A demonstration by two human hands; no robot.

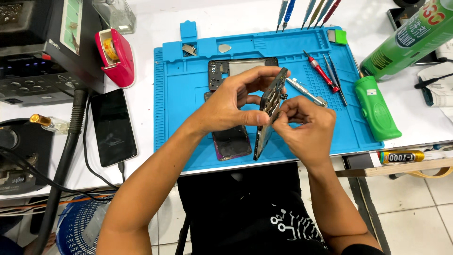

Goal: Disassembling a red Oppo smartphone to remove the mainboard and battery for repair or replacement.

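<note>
My left hand [233,101] grips an opened phone body [270,113], held on edge above the blue work mat [179,104]. My right hand [306,125] pinches at a small part on the phone's exposed inner side, fingertips close together against it. Under my hands on the mat lie a black phone frame [217,71] and a dark cracked screen panel [231,144], partly hidden by my left wrist.
A red-handled screwdriver [321,72], a silver driver [306,92] and tweezers [334,75] lie on the mat's right side. Green spray can [406,40] and green-handled tool [375,108] stand right. A black phone [113,126], pink tape dispenser [115,56] and black equipment [42,52] sit left.
</note>
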